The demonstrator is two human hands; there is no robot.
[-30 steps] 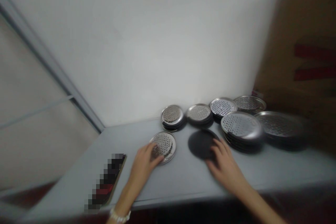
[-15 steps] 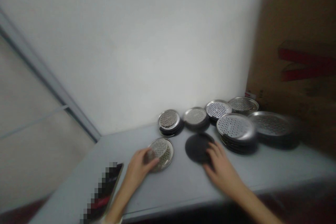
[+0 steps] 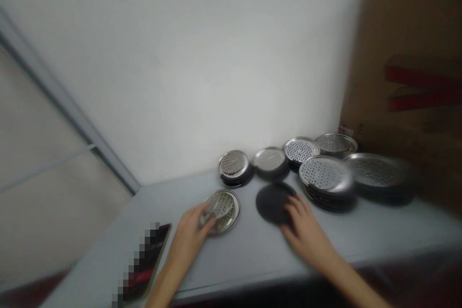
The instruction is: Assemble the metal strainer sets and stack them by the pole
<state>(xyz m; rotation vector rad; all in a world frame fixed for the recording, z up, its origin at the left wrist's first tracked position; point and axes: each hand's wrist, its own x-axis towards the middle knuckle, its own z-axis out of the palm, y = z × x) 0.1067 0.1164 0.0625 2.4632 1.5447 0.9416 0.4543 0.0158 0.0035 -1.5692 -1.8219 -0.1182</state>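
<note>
At the table's middle, my left hand [image 3: 195, 231] is closed on the near-left edge of a small perforated metal disc [image 3: 221, 203]. That disc lies over a round, rimmed metal grater plate [image 3: 233, 216], with part of the plate's holes showing at its lower right; whether the two touch is blurred. To the right, my right hand [image 3: 306, 231] grips the right edge of a flat black disc [image 3: 272, 203], thumb below and fingers on top. The black disc is just above or on the table; I cannot tell which.
Several stacks of grater plates stand behind, including a left stack [image 3: 234, 166] and a large stack [image 3: 327, 178] on the right. A cardboard box [image 3: 407, 82] rises at the right. A pixelated dark, flat object [image 3: 155, 255] lies at the left on the grey table [image 3: 231, 264].
My left hand has lowered the small perforated disc, which now lies flatter and more within the rim of the plate beneath. My right hand and the black disc have hardly moved.
</note>
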